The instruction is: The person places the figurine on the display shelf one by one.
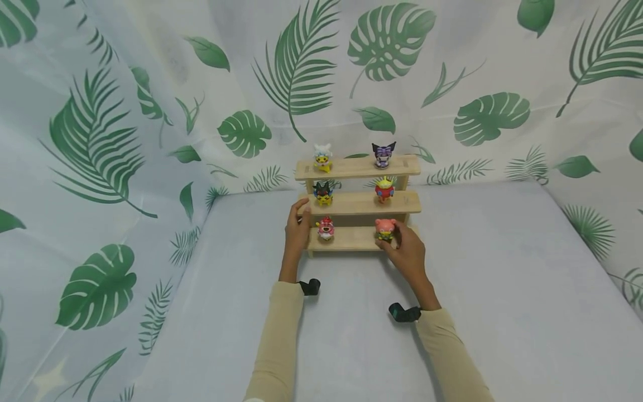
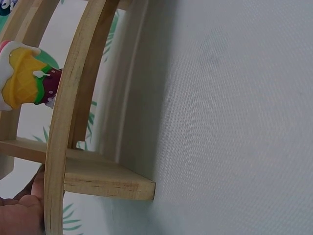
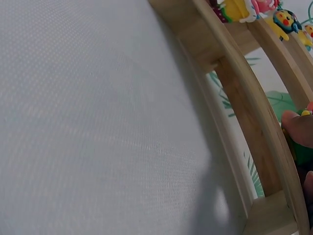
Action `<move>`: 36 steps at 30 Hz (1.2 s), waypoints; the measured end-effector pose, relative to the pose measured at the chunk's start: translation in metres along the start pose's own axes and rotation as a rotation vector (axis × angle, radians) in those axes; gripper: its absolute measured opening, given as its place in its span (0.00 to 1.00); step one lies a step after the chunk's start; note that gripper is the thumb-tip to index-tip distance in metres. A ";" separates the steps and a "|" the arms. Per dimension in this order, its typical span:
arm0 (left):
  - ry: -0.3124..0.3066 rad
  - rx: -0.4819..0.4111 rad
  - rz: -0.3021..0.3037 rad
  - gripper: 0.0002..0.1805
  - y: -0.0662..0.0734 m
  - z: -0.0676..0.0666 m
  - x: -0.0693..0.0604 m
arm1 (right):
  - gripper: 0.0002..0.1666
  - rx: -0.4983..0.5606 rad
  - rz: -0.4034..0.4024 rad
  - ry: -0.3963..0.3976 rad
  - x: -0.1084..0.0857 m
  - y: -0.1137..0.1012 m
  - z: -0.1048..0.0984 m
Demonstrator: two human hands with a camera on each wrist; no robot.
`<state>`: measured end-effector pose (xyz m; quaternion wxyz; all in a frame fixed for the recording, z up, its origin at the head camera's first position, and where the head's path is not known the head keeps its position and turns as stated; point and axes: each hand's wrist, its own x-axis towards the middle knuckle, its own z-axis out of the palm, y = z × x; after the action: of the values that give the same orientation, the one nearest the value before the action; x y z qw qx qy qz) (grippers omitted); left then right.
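Note:
A three-tier wooden display shelf [image 1: 346, 238] stands in the head view. My left hand [image 1: 297, 228] grips its left side near the middle tier; in the left wrist view, part of the hand [image 2: 22, 213] shows behind the front board. At the right of the bottom tier, my right hand [image 1: 409, 254] pinches a pink figurine [image 1: 385, 228] between thumb and fingers. Its green lower part [image 3: 303, 152] is partly covered by the thumb [image 3: 298, 127] in the right wrist view. A figurine with a red top [image 1: 326, 229] sits at the bottom tier's left.
On the middle tier are a dark-hooded yellow figurine [image 1: 323, 194] and a red-clothed one [image 1: 384, 191]. The top tier bears a white-hooded figurine [image 1: 322, 158] and a purple-black one [image 1: 383, 156]. Behind the white table [image 1: 351, 335] hangs a leaf-print cloth [image 1: 341, 123].

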<state>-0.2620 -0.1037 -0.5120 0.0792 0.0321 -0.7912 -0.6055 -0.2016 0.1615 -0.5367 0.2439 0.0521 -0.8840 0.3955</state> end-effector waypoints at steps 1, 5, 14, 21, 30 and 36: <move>0.000 -0.001 -0.001 0.19 0.000 0.000 0.000 | 0.38 -0.002 -0.001 0.001 0.000 0.000 0.000; 0.003 0.000 -0.001 0.20 0.000 0.000 0.000 | 0.37 0.000 -0.011 0.009 -0.001 -0.001 -0.001; 0.003 0.005 0.000 0.19 0.001 0.000 0.001 | 0.36 0.016 -0.025 0.018 0.000 -0.005 -0.004; 0.003 0.012 0.008 0.19 0.002 -0.001 -0.001 | 0.38 0.016 -0.011 0.001 0.000 -0.005 -0.005; -0.004 -0.001 0.011 0.19 0.002 -0.002 -0.001 | 0.42 0.038 0.001 -0.024 0.000 -0.005 -0.006; -0.009 -0.010 0.002 0.20 0.001 -0.001 -0.001 | 0.43 0.027 0.016 -0.040 -0.001 -0.005 -0.008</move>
<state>-0.2605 -0.1045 -0.5112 0.0767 0.0281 -0.7885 -0.6096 -0.1962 0.1638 -0.5293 0.2223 0.0562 -0.8835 0.4084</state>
